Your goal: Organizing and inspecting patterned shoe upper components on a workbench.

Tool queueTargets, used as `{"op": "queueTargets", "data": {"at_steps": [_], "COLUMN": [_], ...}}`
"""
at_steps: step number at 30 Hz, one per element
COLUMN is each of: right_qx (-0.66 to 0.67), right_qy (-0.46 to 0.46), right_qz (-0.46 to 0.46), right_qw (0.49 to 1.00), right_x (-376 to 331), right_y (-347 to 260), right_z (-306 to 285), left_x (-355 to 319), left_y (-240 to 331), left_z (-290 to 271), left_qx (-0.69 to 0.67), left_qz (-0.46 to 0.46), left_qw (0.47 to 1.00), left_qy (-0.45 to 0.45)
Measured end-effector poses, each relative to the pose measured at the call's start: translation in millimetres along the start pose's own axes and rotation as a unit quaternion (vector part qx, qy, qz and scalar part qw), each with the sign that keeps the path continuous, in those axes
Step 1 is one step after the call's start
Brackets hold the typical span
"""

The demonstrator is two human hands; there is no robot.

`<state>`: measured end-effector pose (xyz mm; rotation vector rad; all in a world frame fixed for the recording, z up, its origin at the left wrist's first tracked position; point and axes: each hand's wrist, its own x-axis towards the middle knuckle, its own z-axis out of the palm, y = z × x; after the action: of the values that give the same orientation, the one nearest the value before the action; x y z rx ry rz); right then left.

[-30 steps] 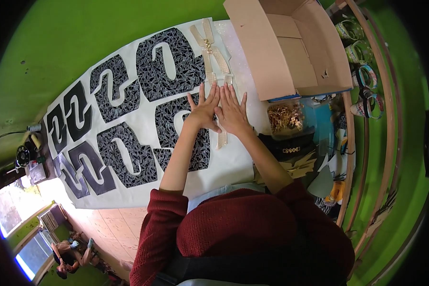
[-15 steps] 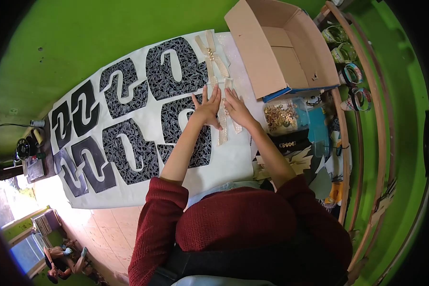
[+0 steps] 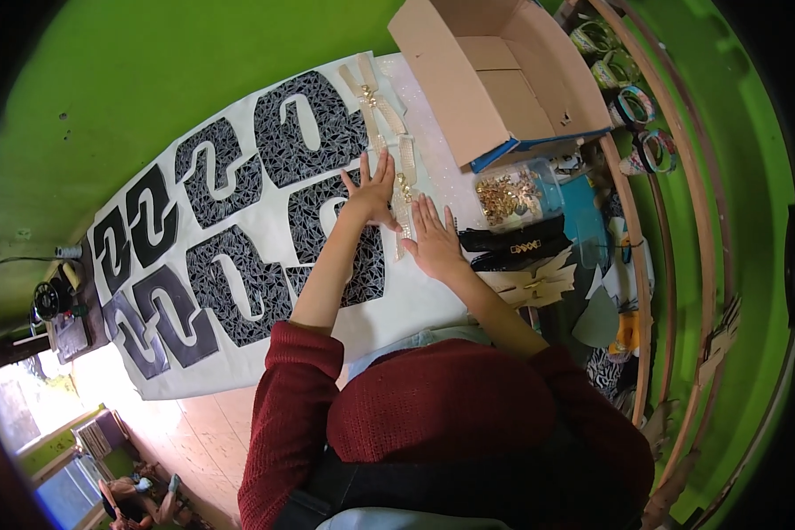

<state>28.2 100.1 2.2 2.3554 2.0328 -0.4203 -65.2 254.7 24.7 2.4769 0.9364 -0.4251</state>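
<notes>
My left hand lies flat with fingers spread, at the left side of a beige textured strap piece with gold ornaments. Just right of the strap's lower part, my right hand rests flat, its fingers stretched out and touching or close to the strap. Above it a similar beige strap piece, crossed and with a gold ornament, lies on the white sheet. Beside and under my left arm are black-and-grey crackle-patterned pieces with curved cutouts, partly hidden by the forearm.
An open cardboard box stands at the far right. Near it are a clear tub of gold ornaments, black strap pieces and beige scraps. A wooden rack borders the right. Plain black cutout pieces lie at left.
My right hand has slid down, toward me, along the beige strap, uncovering its upper part and ornament. The left hand stays beside the strap. The whole view has shifted slightly.
</notes>
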Motion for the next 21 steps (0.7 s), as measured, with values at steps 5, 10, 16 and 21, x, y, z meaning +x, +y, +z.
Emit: {"op": "queueTargets", "data": {"at_steps": [5,10,16,21], "right_qx": [-0.002,-0.014,0.009,-0.030], "right_qy": [-0.071,-0.123,0.020,0.066], "right_qz": [0.000,-0.004,-0.021,-0.025], "right_qw": [0.997,0.992,1.000,0.997], "right_x": [8,15,20,24], "right_y": [-1,5,9,3], "right_z": [-12,-29,-11,-17], "left_x": [-22,-56,-60,-54], "left_y": [12,36,40,56], "left_z": [5,38,54,48], "left_qx": [0.109,0.143,0.124,0.210], "left_qz": [0.020,0.082,0.016,-0.027], "left_qw": [0.988,0.969,0.990,0.976], "left_qy": [0.108,0.183,0.071,0.050]}}
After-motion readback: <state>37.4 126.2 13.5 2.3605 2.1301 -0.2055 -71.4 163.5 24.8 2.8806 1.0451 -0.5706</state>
